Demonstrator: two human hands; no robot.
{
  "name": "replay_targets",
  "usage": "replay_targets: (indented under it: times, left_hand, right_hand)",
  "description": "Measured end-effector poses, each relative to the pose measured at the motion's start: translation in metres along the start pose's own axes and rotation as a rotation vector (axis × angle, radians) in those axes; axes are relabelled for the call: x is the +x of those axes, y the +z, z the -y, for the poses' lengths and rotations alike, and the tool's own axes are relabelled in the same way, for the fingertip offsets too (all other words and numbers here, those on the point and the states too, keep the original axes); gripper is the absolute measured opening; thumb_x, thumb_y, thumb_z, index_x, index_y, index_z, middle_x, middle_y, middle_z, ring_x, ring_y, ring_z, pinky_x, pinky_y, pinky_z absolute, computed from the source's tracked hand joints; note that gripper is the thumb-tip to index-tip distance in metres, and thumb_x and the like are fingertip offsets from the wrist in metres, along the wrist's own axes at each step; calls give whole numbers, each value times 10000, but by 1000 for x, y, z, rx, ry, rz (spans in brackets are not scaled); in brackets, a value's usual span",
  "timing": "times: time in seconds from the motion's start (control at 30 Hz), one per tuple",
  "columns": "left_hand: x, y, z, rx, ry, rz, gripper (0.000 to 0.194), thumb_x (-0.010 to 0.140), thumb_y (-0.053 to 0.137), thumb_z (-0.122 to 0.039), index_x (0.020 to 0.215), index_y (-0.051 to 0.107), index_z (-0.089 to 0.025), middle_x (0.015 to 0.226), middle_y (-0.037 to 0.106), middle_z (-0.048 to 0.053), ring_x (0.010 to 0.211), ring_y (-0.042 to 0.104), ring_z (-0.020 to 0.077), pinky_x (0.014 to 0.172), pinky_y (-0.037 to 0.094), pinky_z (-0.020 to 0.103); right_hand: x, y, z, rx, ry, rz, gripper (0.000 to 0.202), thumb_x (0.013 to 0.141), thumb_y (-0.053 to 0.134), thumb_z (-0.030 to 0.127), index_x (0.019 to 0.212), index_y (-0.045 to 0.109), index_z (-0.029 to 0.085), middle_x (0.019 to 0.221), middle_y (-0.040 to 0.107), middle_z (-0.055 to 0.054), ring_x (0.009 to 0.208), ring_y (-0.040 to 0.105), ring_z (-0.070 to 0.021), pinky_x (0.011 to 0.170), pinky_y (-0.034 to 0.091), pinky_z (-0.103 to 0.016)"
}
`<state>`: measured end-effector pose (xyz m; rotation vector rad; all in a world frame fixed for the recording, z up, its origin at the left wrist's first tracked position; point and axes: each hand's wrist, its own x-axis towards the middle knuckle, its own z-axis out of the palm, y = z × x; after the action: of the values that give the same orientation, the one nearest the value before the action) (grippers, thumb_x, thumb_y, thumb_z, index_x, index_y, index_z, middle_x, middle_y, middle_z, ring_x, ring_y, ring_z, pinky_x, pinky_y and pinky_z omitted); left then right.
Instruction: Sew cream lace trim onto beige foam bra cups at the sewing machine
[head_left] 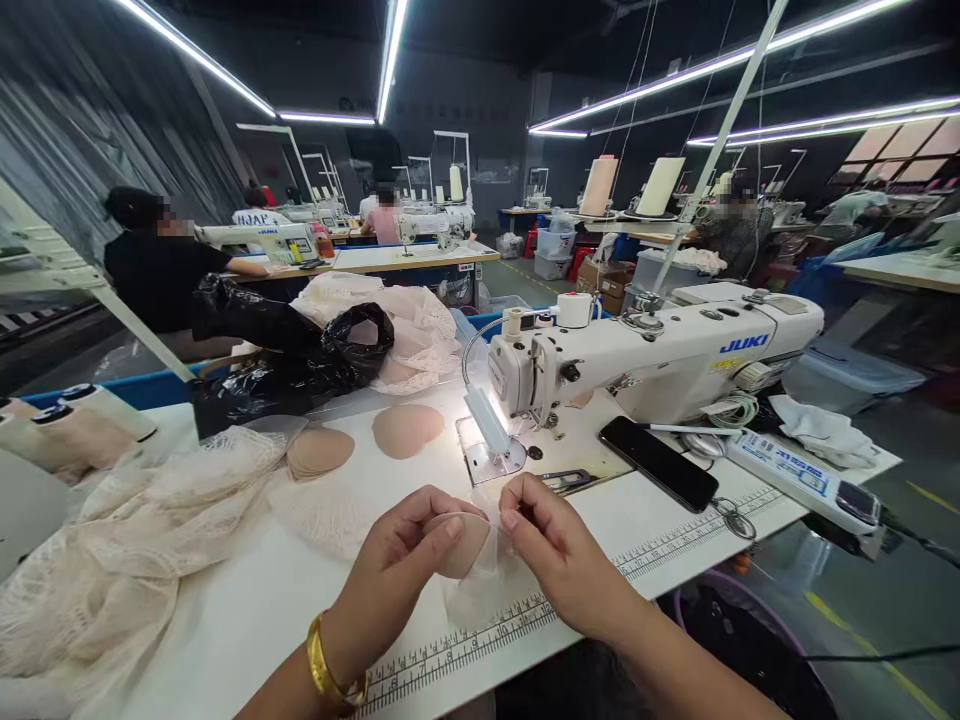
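My left hand, with a gold bangle at the wrist, pinches a beige fabric cup piece between thumb and fingers. Thin sheer fabric hangs beside and below that piece. Close on its right, my right hand has thumb and forefinger pressed together at the edge of the sheer fabric; what lies between those fingertips is too small to tell. Both hands are over the white table, in front of the needle plate of a white sewing machine. Small thread snips lie just beyond my right hand.
Beige cup pieces and a stack lie behind my left hand. Lace fabric heaps at the left, near a black plastic bag. A phone and a white power strip are at the right. People sit farther back.
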<state>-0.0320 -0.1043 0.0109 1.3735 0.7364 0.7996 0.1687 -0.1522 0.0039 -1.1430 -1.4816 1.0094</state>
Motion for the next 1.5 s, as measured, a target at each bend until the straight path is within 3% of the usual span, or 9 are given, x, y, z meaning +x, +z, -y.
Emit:
replay_targets:
  times: [0.17,0.33,0.4,0.5,0.73,0.97,1.17,1.3,1.5]
  left_hand:
    - [-2,-2,-4,120,82,133,366,1012,560,-517,924,711,-195,991,703,73,966,607,234,899,466,336]
    - [4,-2,6,212,52,-193,410,810,813,-513,1066,643,-241,1215,636,76,1167,544,284,990,425,365]
    - [7,3,9,113,-59,-90,650,704,900,-479,1235,600,-254,1253,638,87,1172,565,293,972,453,374]
    - [7,12,8,-103,-206,84,565,676,925,-450,1090,635,-197,971,700,47,895,645,223,788,503,313]
    - [2,7,-4,-173,-279,58,482,706,912,-434,1017,646,-178,939,713,47,795,670,203,744,538,321]
    - [7,0,5,246,16,-414,516,746,866,-466,1111,574,-246,1067,627,30,968,589,207,851,482,322]
    - [4,9,-3,-160,-255,113,467,797,807,-579,969,704,-157,895,707,61,816,628,199,759,490,301]
    - [3,12,1,-216,-281,122,377,733,902,-434,942,772,-149,850,746,57,746,641,178,679,493,263]
    - [4,5,-5,-349,-295,110,285,717,907,-363,816,759,-140,800,746,67,768,678,211,738,541,300]
  right_hand:
    - [-3,7,-4,53,-56,-82,243,1076,427,409,904,461,241,876,475,14,789,433,-170,716,369,-307]
    - [-6,11,-5,302,-70,-87,267,1080,471,447,904,463,247,917,477,10,817,430,-166,740,376,-293]
    - [-7,13,-6,392,-63,-86,274,1074,495,460,904,470,247,921,476,10,825,428,-164,750,383,-287]
    - [-9,17,-8,488,-47,-81,285,1057,537,475,900,485,242,918,476,9,824,429,-159,746,394,-275]
    - [-15,16,-4,829,154,-45,421,890,756,539,824,481,228,822,461,19,668,397,-125,593,378,-234]
    - [-9,14,2,863,91,-187,382,887,785,486,825,504,234,743,414,52,605,320,-108,564,367,-209]
    - [-11,28,-18,683,-76,-201,288,1007,632,473,878,514,244,765,442,34,681,382,-141,647,384,-255]
    - [-18,33,-31,542,-50,-166,233,1037,588,458,950,552,245,859,473,10,756,403,-157,703,404,-276]
    - [-19,27,-13,917,63,-83,268,964,712,419,865,543,236,773,401,50,617,283,-111,604,356,-240]
